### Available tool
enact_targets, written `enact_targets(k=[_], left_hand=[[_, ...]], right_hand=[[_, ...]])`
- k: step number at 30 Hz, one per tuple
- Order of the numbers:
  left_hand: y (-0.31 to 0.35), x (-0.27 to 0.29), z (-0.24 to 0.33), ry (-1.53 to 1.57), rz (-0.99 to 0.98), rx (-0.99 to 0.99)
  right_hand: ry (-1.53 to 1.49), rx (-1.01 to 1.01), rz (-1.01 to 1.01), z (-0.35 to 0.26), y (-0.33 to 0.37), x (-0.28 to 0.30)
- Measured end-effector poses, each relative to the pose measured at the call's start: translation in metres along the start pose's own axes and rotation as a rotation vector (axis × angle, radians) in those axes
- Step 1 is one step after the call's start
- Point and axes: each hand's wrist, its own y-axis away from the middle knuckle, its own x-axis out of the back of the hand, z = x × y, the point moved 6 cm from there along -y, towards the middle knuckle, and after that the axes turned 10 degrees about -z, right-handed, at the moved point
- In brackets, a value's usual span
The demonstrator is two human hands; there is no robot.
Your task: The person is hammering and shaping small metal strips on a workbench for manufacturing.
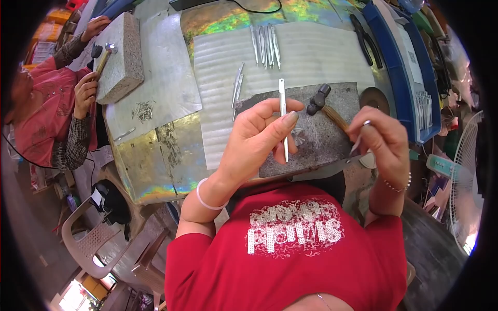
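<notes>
My left hand (259,129) pinches a slim silver metal strip (282,98) between thumb and fingers. The strip is upright, with a small hole at its top and a narrowing lower end. To the right, my right hand (384,142) is raised with fingers curled and pressed together; what they pinch is too small to make out. A hammer (322,96) has its dark head over a dark stone block (316,153). Its wooden handle (336,118) runs behind my right fingers, so I cannot tell whether they grip it. A small metal fitting (298,136) on the block is partly hidden by my left hand.
Several slim metal pieces (265,46) lie on white foam sheeting (220,57). Black-handled pliers (366,41) lie beside a blue bin (397,62). A co-worker (52,114) at the left holds a hammer (106,54) by a granite block (124,57). A fan (469,176) stands right.
</notes>
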Motion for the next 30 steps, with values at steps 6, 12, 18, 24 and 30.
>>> enact_targets(k=[6,12,18,24,30], left_hand=[[0.006,-0.005,-0.001,-0.008,-0.075,-0.020],[0.016,-0.010,0.001,-0.269,-0.049,-0.116],[0.029,-0.028,0.001,-0.204,-0.023,-0.242],[0.031,-0.026,-0.004,-0.354,-0.037,-0.299],[0.030,-0.033,-0.001,-0.456,-0.104,-0.307]], right_hand=[[-0.215,-0.090,-0.038,0.009,-0.003,-0.029],[-0.508,-0.117,0.025,0.017,-0.007,-0.048],[-0.193,0.142,0.093,0.004,-0.005,-0.050],[0.102,0.246,0.158,-0.014,-0.003,-0.046],[0.098,0.280,0.195,-0.016,0.000,-0.045]])
